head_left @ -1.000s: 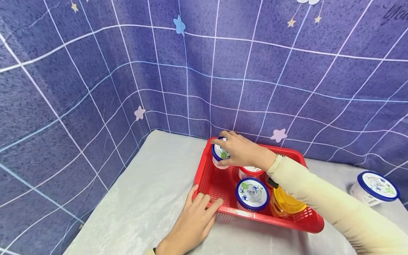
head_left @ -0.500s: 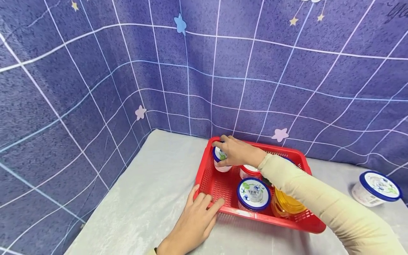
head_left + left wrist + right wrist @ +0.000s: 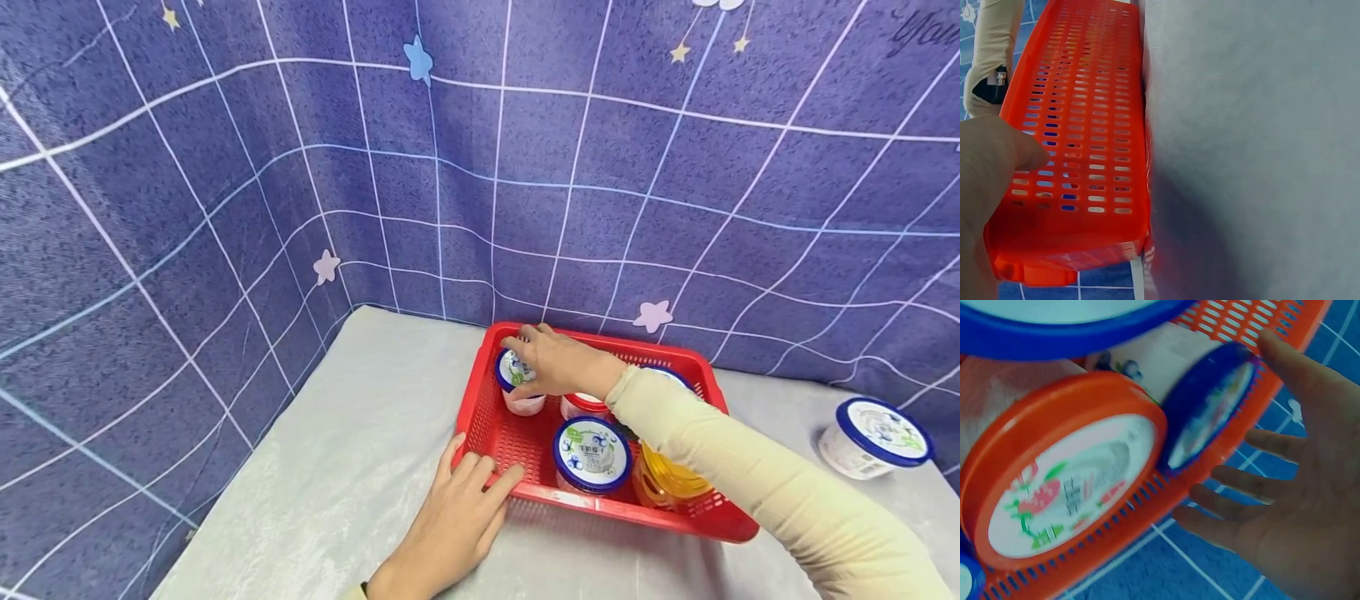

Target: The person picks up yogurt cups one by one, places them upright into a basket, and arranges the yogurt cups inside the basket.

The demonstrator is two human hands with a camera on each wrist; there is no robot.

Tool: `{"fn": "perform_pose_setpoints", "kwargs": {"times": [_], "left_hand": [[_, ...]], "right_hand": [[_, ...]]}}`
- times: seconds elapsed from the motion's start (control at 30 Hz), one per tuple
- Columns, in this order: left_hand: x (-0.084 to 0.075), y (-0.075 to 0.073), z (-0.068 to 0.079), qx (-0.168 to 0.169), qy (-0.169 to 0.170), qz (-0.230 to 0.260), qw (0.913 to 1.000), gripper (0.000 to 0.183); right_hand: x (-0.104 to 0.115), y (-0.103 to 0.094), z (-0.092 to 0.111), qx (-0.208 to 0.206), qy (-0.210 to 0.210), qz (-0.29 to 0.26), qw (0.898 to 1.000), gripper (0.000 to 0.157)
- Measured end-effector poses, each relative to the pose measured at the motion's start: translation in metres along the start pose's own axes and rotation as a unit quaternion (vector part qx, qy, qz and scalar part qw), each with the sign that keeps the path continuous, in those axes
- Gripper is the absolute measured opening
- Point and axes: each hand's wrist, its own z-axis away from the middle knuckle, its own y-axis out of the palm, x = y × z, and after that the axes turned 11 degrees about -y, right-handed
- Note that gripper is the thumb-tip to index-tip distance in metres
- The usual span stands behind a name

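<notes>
My left hand (image 3: 453, 517) grips the front left corner of a red perforated plastic basket (image 3: 474, 400). In the left wrist view its thumb lies over the basket's outer wall; the other fingers are hidden there. A white tub with a blue lid (image 3: 516, 371) stands in the basket's back left corner. My right hand (image 3: 562, 362) is spread around that lid. In the right wrist view, its fingers stand apart from the lid (image 3: 1210, 412), with the thumb close to the edge. Beside it is a red-lidded tub (image 3: 1079, 469), partly under my forearm in the head view.
The basket also holds another blue-lidded tub (image 3: 592, 454) at the front and a yellow-lidded container (image 3: 671, 475) beneath my right sleeve. One more blue-lidded tub (image 3: 873, 437) stands outside, on the grey-covered surface (image 3: 360, 417). A blue-purple gridded curtain (image 3: 450, 192) hangs behind.
The blue-lidded tub has come lower and a little nearer in the basket's back left corner, my right hand moving with it. My left hand stays at the basket's corner.
</notes>
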Motion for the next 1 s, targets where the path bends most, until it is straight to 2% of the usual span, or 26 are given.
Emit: {"fn": "perform_pose_setpoints", "kwargs": {"times": [0.2,0.43,0.73,1.0], "left_hand": [[-0.001,0.000,0.000,0.003,0.002,-0.003,1.0000,0.043],[-0.001,0.000,-0.001,-0.005,0.001,0.001,1.0000,0.041],[-0.003,0.003,0.000,-0.006,-0.002,0.013,0.9999,0.041],[-0.003,0.002,-0.003,-0.010,-0.004,0.022,0.9997,0.042]], "right_hand": [[-0.006,-0.013,0.026,-0.019,0.002,0.000,1.000,0.075],[-0.016,-0.021,0.068,-0.091,-0.006,0.009,0.996,0.063],[-0.018,-0.024,0.125,-0.145,0.044,-0.018,0.988,0.071],[-0.017,-0.022,0.169,-0.180,0.089,-0.034,0.979,0.069]]}}
